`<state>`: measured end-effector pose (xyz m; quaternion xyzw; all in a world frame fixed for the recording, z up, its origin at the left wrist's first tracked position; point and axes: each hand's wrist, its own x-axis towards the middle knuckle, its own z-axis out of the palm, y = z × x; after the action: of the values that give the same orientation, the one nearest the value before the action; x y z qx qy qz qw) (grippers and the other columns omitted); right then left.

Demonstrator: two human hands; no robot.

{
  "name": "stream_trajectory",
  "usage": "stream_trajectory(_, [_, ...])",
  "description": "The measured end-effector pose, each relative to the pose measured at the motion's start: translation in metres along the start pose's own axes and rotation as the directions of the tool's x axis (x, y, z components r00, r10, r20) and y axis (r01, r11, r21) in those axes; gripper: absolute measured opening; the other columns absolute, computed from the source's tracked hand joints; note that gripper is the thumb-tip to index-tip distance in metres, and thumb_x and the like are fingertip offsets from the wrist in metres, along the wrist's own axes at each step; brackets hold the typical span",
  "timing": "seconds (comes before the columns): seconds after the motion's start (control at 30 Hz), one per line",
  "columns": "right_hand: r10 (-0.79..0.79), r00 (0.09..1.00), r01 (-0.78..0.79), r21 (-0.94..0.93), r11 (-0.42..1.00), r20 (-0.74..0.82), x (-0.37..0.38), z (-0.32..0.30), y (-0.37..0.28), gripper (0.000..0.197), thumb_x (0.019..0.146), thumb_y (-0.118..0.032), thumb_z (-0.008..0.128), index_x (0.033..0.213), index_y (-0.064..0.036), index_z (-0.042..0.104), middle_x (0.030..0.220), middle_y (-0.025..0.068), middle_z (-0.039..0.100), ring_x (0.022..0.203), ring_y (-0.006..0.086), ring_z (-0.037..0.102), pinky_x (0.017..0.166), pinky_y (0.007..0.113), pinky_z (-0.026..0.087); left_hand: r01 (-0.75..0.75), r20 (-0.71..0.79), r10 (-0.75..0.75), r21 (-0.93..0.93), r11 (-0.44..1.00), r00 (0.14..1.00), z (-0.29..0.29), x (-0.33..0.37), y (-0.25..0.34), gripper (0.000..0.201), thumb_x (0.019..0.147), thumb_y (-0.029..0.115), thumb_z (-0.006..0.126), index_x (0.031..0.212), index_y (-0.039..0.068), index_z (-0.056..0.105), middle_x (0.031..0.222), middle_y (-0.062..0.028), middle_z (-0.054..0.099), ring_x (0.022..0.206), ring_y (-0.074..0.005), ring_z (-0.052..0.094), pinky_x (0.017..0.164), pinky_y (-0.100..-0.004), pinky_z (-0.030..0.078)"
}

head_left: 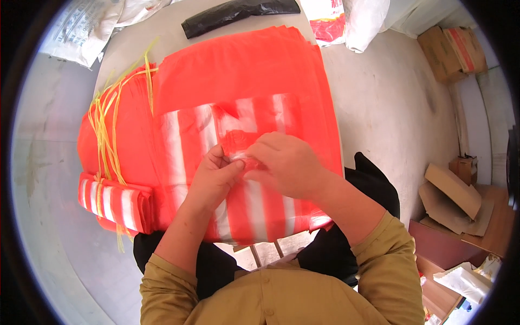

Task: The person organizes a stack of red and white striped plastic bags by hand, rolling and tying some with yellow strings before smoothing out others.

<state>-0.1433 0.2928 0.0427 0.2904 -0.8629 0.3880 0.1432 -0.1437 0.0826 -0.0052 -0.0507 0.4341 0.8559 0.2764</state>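
A thick stack of red plastic bags (244, 59) lies in front of me. On it a red-and-white striped plastic bag (174, 157) is spread toward my lap, its middle bunched up. Over that bag my left hand (216, 174) is closed, thumb against the fingers, pinching a bit of its film. Close beside it, my right hand (287, 165) is curled with its fingertips on the same gathered film. The fingertips partly hide what they pinch.
Yellow plastic strings (108, 130) drape over another red bag pile (132, 116) and a folded striped bundle (116, 203) at left. A black plastic roll (241, 15) lies at the table's far end. Cardboard boxes (452, 54) stand at right; an opened carton (452, 197) is nearer.
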Motion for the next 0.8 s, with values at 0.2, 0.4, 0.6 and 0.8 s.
stream_trajectory(0.2, [0.144, 0.988, -0.148, 0.075, 0.986, 0.055, -0.004, 0.008, 0.007, 0.011, 0.085, -0.012, 0.076, 0.091, -0.0074, 0.069, 0.085, 0.0091, 0.066, 0.076, 0.0279, 0.065, 0.066, 0.037, 0.053, -0.002, -0.009, 0.002, -0.013, 1.000, 1.000, 0.003, -0.001, 0.001, 0.031, 0.095, -0.004, 0.066, 0.124, 0.004, 0.062, 0.118, -0.0085, 0.072, 0.105, -0.0150, 0.069, 0.090, -0.0310, 0.056])
stream_trajectory(0.4, [0.229, 0.968, -0.246, 0.219, 0.944, 0.099, -0.004, 0.007, 0.012, 0.007, 0.090, -0.012, 0.070, 0.091, -0.0049, 0.070, 0.087, 0.0107, 0.067, 0.079, 0.0294, 0.066, 0.069, 0.039, 0.053, -0.011, -0.005, 0.011, 0.004, 1.000, 1.000, 0.007, -0.001, 0.003, 0.033, 0.095, -0.004, 0.066, 0.126, 0.004, 0.061, 0.118, -0.0081, 0.072, 0.104, -0.0144, 0.069, 0.091, -0.0299, 0.055])
stream_trajectory(0.6, [0.355, 0.933, -0.355, 0.265, 0.896, 0.050, 0.006, -0.011, 0.012, 0.009, 0.092, -0.012, 0.068, 0.092, -0.0025, 0.069, 0.088, 0.0098, 0.067, 0.082, 0.0292, 0.065, 0.072, 0.038, 0.052, -0.017, 0.050, 0.019, -0.028, 0.999, 0.999, -0.009, 0.000, -0.003, 0.035, 0.096, -0.006, 0.063, 0.130, 0.003, 0.059, 0.122, -0.0106, 0.071, 0.110, -0.0193, 0.069, 0.098, -0.0357, 0.055])
stream_trajectory(0.8, [0.049, 0.963, -0.044, 0.024, 0.999, -0.265, 0.010, -0.034, 0.021, 0.015, 0.087, -0.011, 0.075, 0.100, -0.0054, 0.068, 0.094, 0.0070, 0.066, 0.084, 0.0273, 0.063, 0.075, 0.036, 0.052, -0.020, 0.005, 0.020, -0.021, 1.000, 1.000, 0.000, 0.001, -0.003, 0.034, 0.095, -0.004, 0.066, 0.127, 0.004, 0.062, 0.118, -0.0064, 0.072, 0.103, -0.0125, 0.068, 0.090, -0.0284, 0.054])
